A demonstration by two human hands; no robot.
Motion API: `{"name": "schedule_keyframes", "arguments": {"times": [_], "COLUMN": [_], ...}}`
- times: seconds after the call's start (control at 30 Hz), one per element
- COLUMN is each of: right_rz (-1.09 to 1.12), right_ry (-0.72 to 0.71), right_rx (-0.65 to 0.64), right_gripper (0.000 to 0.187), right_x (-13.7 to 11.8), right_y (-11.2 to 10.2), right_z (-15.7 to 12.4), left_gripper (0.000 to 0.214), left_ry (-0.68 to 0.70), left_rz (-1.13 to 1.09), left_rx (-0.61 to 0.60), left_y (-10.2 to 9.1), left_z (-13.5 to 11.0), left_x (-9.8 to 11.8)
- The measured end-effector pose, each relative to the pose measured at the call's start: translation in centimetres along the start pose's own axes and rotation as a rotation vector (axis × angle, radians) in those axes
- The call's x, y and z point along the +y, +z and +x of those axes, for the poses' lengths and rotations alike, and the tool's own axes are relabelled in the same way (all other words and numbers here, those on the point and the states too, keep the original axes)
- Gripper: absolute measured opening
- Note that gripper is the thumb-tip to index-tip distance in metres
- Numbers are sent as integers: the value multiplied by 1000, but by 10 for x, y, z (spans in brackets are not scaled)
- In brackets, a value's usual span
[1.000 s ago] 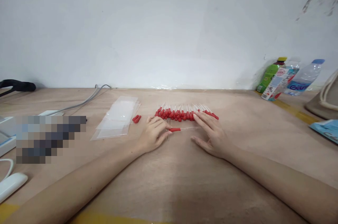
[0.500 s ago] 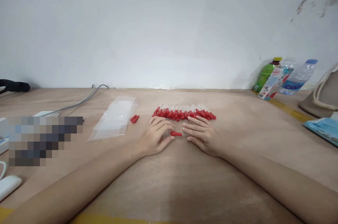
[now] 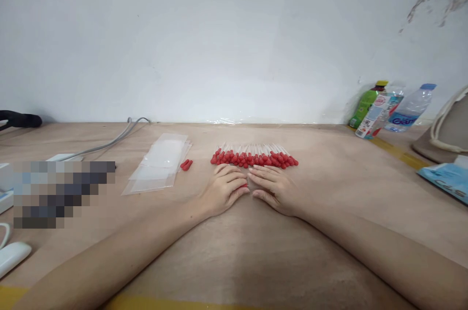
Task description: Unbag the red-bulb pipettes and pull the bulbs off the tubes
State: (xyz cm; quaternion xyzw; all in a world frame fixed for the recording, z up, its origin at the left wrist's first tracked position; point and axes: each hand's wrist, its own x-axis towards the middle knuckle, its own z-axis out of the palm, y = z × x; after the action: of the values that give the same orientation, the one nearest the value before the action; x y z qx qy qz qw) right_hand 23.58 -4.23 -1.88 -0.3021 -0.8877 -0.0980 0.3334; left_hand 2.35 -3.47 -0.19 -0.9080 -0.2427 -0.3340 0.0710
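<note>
Near the middle of the wooden tabletop [image 3: 241, 251], the left hand [image 3: 225, 190] and right hand [image 3: 275, 188] are set nearly fingertip to fingertip. A red-ended piece [image 3: 245, 185] is placed at the left hand, only a sliver of red being seen between thumb and forefinger; the rest is covered. The left fingers are curved, with a narrow gap left above the thumb; whether the piece is pinched or merely covered cannot be told. The right fingers are bent loosely together, the thumb held apart below them; whether anything clear and thin is gripped beneath cannot be made out.

Just beyond the hands, a row of red-headed sticks [image 3: 254, 158] is laid out, pale stems pointed toward the wall [image 3: 234, 42]. Heads are overlapped, stems blurred together, so a count cannot be made. Two loose red pieces [image 3: 186, 164] are laid to the left of the row, just beside a fanned stack of clear bags [image 3: 159, 156]; the lower bags are partly hidden.

Far left, an object is masked by a pixelated patch [image 3: 64, 193]. A white device [image 3: 14, 257] is cut off by the frame. At right, a green bottle [image 3: 365, 105] is partly covered by a labelled bottle [image 3: 378, 116]; a blue packet [image 3: 446, 181] is cropped at the edge.
</note>
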Motion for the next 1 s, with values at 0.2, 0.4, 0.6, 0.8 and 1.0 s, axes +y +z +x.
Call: {"name": "schedule_keyframes", "arguments": {"times": [0.2,0.4,0.6,0.8,1.0], "right_rz": [106,156,163,59,-23], "right_ry": [-3,-27,-105,-178,-246], "right_rx": [33,28,62,72,86], "right_gripper": [33,34,29,27,31], "right_x": [1,1,0,-1,-3], "right_y": [8,10,8,2,1], "right_z": [-1,-3,-2,-4,-4], "left_gripper": [17,18,21,24,26], "left_ry": [18,17,31,67,78], "left_rz": [32,87,124,140,146], "left_rx": [0,-65,-160,-202,-212], "left_y": [2,1,-4,-7,-10], "left_z": [2,3,4,4,4], "left_x": [1,2,4,5,8]}}
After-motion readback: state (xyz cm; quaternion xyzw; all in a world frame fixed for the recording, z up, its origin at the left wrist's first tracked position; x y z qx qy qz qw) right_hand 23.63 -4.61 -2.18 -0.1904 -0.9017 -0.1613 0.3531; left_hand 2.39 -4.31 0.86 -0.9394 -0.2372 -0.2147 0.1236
